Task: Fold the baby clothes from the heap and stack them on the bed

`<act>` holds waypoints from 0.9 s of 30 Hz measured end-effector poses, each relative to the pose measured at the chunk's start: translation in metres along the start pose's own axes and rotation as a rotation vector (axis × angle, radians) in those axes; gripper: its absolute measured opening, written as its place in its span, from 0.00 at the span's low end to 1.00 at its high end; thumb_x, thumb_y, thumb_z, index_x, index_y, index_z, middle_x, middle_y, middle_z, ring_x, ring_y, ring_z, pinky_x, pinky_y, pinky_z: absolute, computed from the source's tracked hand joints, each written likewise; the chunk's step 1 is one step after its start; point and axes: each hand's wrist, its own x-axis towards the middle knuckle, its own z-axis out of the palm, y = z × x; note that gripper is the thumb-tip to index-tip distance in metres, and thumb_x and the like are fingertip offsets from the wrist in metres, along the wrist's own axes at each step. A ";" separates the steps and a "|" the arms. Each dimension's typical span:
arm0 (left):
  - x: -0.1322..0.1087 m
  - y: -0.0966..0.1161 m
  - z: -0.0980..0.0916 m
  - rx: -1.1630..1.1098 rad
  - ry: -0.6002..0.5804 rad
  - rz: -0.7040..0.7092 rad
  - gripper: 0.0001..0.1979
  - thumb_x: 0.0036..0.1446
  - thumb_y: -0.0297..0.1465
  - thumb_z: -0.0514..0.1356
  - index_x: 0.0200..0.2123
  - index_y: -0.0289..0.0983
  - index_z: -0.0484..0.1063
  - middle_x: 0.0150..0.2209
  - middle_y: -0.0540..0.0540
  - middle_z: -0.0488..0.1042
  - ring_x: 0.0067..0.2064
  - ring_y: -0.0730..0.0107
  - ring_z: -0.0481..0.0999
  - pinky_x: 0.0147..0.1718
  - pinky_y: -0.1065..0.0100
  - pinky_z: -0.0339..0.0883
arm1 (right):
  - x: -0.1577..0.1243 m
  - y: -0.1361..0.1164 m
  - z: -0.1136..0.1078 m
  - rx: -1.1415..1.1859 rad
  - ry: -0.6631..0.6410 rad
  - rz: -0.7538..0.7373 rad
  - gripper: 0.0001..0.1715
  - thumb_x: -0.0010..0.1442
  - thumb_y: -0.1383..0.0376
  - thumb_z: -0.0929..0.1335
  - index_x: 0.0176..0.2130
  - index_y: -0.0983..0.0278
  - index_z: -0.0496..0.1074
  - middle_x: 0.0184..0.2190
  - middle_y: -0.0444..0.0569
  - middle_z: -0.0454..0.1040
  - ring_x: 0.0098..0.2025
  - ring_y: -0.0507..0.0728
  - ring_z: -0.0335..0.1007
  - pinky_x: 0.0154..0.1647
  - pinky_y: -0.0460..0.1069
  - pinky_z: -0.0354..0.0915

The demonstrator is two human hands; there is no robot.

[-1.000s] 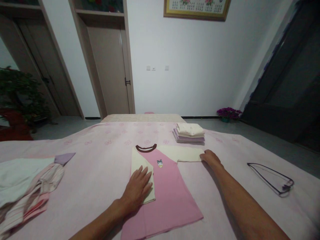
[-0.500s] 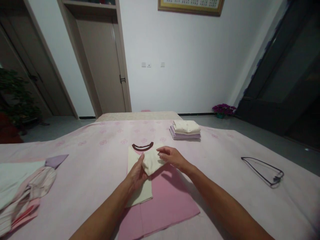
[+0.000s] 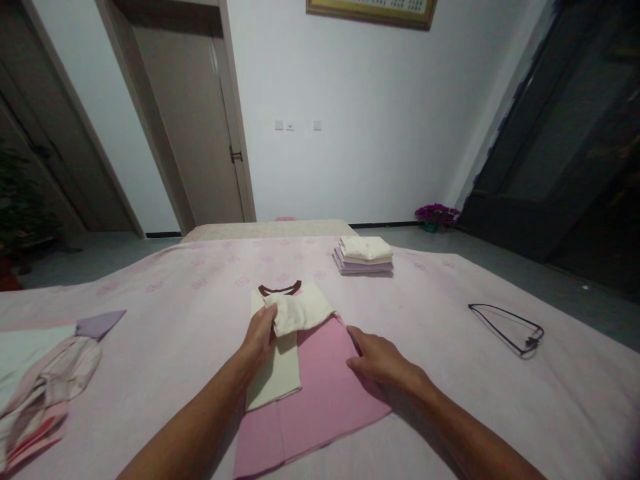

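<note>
I saw one left hand (image 3: 260, 333) and one right hand (image 3: 379, 355), one pink shirt (image 3: 325, 373) with two cream sleeves (image 3: 304, 312) (image 3: 279, 377) and one dark collar (image 3: 297, 287). On the one cloth-covered surface (image 3: 170, 347) I counted one folded stack (image 3: 364, 253), one loose heap of clothes (image 3: 40, 363) and one thin black loop (image 3: 533, 341), though I couldn't number the pieces in the stack or the heap. Beyond were two brown doors (image 3: 175, 120) (image 3: 33, 107), one leafy plant (image 3: 23, 193), one pot of purple flowers (image 3: 437, 215), three white wall plates (image 3: 279, 125) (image 3: 290, 126) (image 3: 317, 125) and one framed picture (image 3: 373, 11).
</note>
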 end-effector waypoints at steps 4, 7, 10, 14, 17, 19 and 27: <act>0.006 0.011 -0.004 0.007 0.050 0.016 0.14 0.49 0.36 0.63 0.37 0.34 0.75 0.33 0.44 0.81 0.33 0.63 0.81 0.31 0.67 0.73 | -0.008 -0.007 0.005 0.049 -0.018 -0.016 0.44 0.50 0.64 0.68 0.66 0.63 0.61 0.54 0.58 0.75 0.51 0.65 0.72 0.45 0.51 0.61; 0.009 0.020 -0.010 -0.003 0.070 0.040 0.12 0.47 0.34 0.63 0.35 0.34 0.74 0.28 0.46 0.79 0.29 0.65 0.79 0.27 0.69 0.70 | -0.009 -0.020 0.004 0.101 -0.009 -0.009 0.45 0.50 0.64 0.67 0.66 0.63 0.61 0.54 0.58 0.75 0.52 0.65 0.72 0.47 0.52 0.62; 0.014 0.030 -0.017 -0.005 0.096 0.062 0.12 0.47 0.34 0.63 0.35 0.34 0.74 0.26 0.48 0.77 0.27 0.66 0.78 0.26 0.70 0.69 | -0.011 -0.043 0.003 0.113 0.020 -0.093 0.44 0.51 0.65 0.67 0.66 0.64 0.61 0.53 0.58 0.75 0.50 0.64 0.72 0.46 0.51 0.62; 0.018 0.043 -0.029 0.006 0.123 0.106 0.14 0.44 0.36 0.64 0.35 0.34 0.73 0.26 0.50 0.76 0.25 0.69 0.75 0.25 0.71 0.67 | -0.016 -0.071 0.011 0.078 -0.025 -0.257 0.25 0.52 0.63 0.68 0.51 0.61 0.72 0.42 0.50 0.78 0.38 0.58 0.71 0.35 0.48 0.59; 0.018 0.048 -0.038 0.038 0.105 0.122 0.17 0.42 0.37 0.66 0.35 0.34 0.74 0.25 0.51 0.75 0.24 0.69 0.73 0.25 0.71 0.65 | -0.016 -0.077 0.020 0.058 -0.102 -0.302 0.10 0.52 0.61 0.69 0.36 0.61 0.75 0.33 0.45 0.77 0.32 0.55 0.67 0.30 0.47 0.54; 0.016 0.049 -0.040 0.081 0.090 0.134 0.17 0.41 0.38 0.67 0.34 0.33 0.75 0.24 0.51 0.75 0.25 0.70 0.72 0.26 0.71 0.64 | -0.010 -0.073 0.021 0.095 -0.102 -0.305 0.07 0.55 0.63 0.68 0.34 0.61 0.76 0.32 0.44 0.77 0.31 0.54 0.68 0.31 0.47 0.56; -0.015 0.054 -0.018 0.770 -0.080 0.531 0.10 0.57 0.34 0.57 0.36 0.38 0.77 0.34 0.47 0.76 0.35 0.65 0.72 0.34 0.69 0.64 | 0.078 -0.028 0.008 0.307 0.282 -0.269 0.22 0.60 0.66 0.63 0.51 0.65 0.76 0.49 0.54 0.78 0.48 0.59 0.73 0.51 0.52 0.66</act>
